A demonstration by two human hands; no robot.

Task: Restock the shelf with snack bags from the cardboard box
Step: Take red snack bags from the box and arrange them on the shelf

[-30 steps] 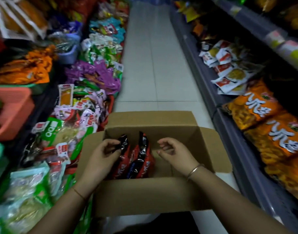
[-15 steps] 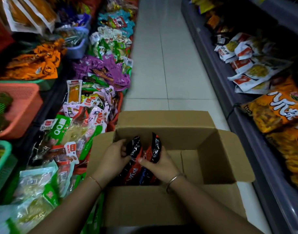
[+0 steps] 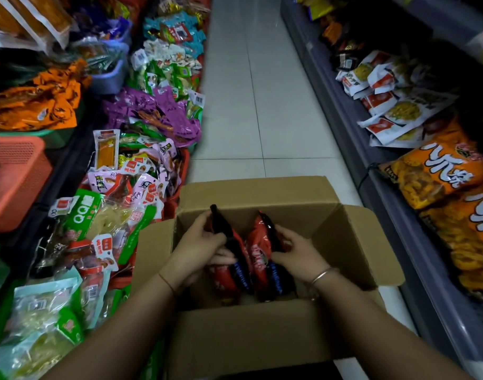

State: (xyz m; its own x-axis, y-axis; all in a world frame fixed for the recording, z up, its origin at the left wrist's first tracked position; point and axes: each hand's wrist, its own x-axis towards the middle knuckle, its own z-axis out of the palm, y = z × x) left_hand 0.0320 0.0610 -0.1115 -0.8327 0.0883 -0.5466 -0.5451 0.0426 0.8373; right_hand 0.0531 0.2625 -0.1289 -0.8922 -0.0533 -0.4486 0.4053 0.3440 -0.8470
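While the grey metal shelf (image 3: pixel 372 171) runs along the right with crinkly orange bags, the open cardboard box (image 3: pixel 248 338), matte brown with flaps spread, sits on the pale tiled floor (image 3: pixel 262 105). Inside stand glossy red-and-black snack bags (image 3: pixel 258 259). The left hand (image 3: pixel 196 245) is curled around one bag's dark top; the right hand (image 3: pixel 295 253) clasps another's side.
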